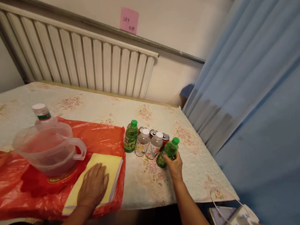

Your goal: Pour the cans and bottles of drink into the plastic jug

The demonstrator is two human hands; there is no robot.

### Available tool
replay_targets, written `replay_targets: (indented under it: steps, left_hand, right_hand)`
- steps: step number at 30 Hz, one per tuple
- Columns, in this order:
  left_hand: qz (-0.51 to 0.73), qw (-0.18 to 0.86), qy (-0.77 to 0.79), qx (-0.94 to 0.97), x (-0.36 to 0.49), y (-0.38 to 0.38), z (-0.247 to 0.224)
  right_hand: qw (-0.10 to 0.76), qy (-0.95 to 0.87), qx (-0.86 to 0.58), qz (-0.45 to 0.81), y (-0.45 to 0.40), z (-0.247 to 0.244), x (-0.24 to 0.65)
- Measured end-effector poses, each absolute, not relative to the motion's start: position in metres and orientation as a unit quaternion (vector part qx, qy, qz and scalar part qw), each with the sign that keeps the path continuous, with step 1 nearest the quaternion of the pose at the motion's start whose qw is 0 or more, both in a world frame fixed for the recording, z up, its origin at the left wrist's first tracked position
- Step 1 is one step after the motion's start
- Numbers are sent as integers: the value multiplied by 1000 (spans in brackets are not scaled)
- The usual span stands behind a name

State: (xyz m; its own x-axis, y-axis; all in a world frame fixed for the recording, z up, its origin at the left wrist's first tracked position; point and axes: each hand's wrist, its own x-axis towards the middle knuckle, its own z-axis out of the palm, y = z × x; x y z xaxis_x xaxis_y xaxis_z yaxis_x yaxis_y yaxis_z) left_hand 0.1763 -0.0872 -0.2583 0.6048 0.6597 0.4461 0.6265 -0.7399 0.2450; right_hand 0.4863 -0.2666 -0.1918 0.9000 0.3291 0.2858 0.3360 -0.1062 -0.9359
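My right hand (175,165) is wrapped round a green bottle (170,148) with a green cap, which stands at the right end of a group of drinks. Beside it are two clear bottles with white caps, one clear bottle (152,147) nearer and another clear bottle (142,143) to its left. A second green bottle (130,137) stands at the group's left end. Behind them several cans (165,137) show only their tops. My left hand (94,182) lies flat, fingers stretched out, on a yellow stack of paper or cloth (109,161).
The stack lies on a red plastic sheet (95,131). A clear jug with a handle (47,152) stands on a red scalloped dish (32,184), with a white-capped bottle (42,113) behind. A floral cloth (196,166) covers the table. A blue curtain (250,92) hangs at right; a radiator (80,59) is behind.
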Motion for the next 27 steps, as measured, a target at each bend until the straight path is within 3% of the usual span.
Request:
replay_targets:
  steps: [11,27]
  left_hand:
    - [261,-24,342,902,176,-83,-265]
    - [264,-25,338,903,176,-83,-265]
  right_hand:
    - [595,-171,-785,-32,-275,-264,480]
    - [573,-195,-795,-41,-275,-277,491]
